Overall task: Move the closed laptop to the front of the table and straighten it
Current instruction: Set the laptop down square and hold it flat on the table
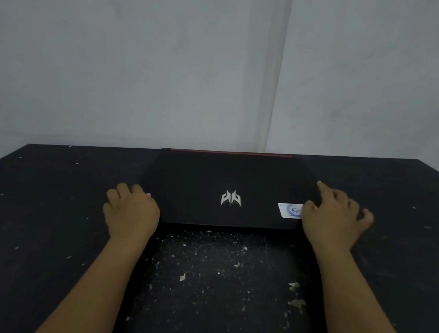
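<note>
A closed black laptop [211, 184] with a silver logo and a white-and-blue sticker lies flat at the back of the black table [48, 203], its red-trimmed rear edge close to the wall. My left hand [131, 209] curls around the laptop's near-left corner, fingers bent over the side edge. My right hand [334, 220] rests on the near-right corner, fingers spread over the lid and side, partly covering the sticker. The laptop sits roughly square to the table's back edge.
The tabletop between my forearms is scuffed, with pale flakes and chipped spots [230, 269]. A grey wall [169, 67] with a vertical corner seam rises directly behind the table. The table's far left corner [30, 145] is in view.
</note>
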